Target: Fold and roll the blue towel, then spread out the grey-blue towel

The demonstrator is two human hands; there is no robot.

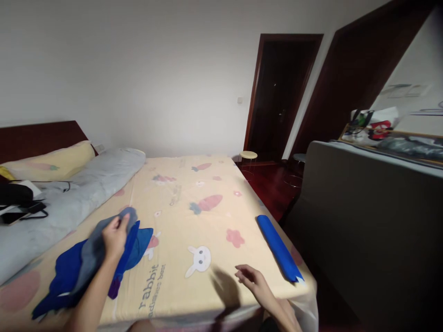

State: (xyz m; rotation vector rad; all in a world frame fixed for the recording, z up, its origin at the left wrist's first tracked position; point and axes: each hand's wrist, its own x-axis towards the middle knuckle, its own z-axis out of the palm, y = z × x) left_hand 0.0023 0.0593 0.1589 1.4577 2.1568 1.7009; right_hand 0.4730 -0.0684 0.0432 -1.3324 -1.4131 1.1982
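On the left of the bed, my left hand (116,235) is closed on the upper end of a grey-blue piece of clothing (93,251). Darker blue clothing (71,265) lies under and around it, with a teal-blue piece (142,246) sticking out on the right. Over the front of the bed hovers my right hand (251,279), its fingers loosely bent and apart, with nothing in them. A rolled blue cloth (278,249) lies along the bed's right edge, to the right of that hand and not touching it.
The bed has a yellow rabbit-and-carrot sheet (180,216). A grey quilt (104,180), a yellow pillow (55,161) and black electronics with cables (20,203) are at the left. Beyond the right edge stand a yellow-topped stool (248,155) and a dark grey panel (363,221).
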